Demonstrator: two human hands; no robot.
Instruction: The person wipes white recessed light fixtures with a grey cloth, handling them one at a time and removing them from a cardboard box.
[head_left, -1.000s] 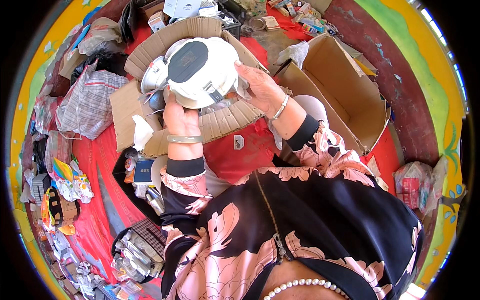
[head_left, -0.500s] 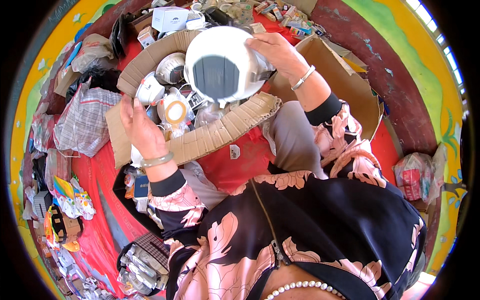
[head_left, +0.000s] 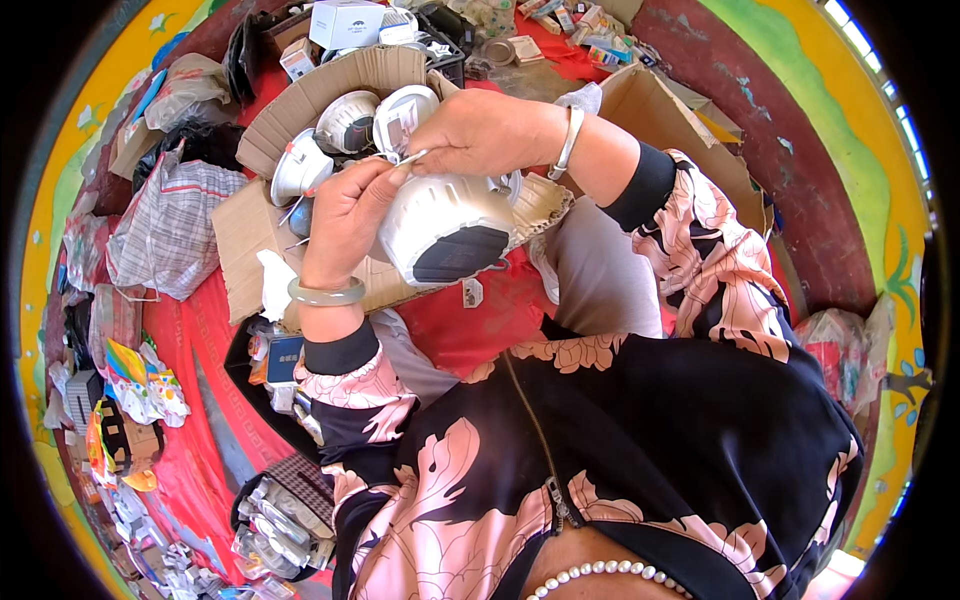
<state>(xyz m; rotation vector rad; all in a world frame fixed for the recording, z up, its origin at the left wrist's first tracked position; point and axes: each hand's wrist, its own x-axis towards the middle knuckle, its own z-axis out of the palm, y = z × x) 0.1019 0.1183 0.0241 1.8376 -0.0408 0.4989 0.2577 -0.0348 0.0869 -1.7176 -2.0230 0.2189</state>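
A large white downlight [head_left: 440, 210] with a dark flat end hangs tilted at the near edge of the cardboard box. Above it my hands meet, fingers pinched on a thin white cord [head_left: 412, 157]. My left hand [head_left: 345, 210] comes from the lower left and my right hand [head_left: 490, 130] from the right, its fingers partly hidden. Beyond them in the cardboard box [head_left: 300, 98] lie smaller downlights: a white one [head_left: 298, 166] at the left, a silver-rimmed one [head_left: 346, 120] in the middle and another white one [head_left: 402, 110] beside my right fingers.
A second open cardboard box [head_left: 660, 130] stands at the right. Small boxes, one a white carton [head_left: 345, 22], crowd the far side. At the left sit a plaid bag [head_left: 170, 235] and a red cloth [head_left: 190, 350]. A dark basket of packaged items [head_left: 285, 520] is at the lower left.
The downlight has come down and toward me, and its dark end has tipped nearer. My left hand has left the box edge, and both hands now meet at the cord above the light.
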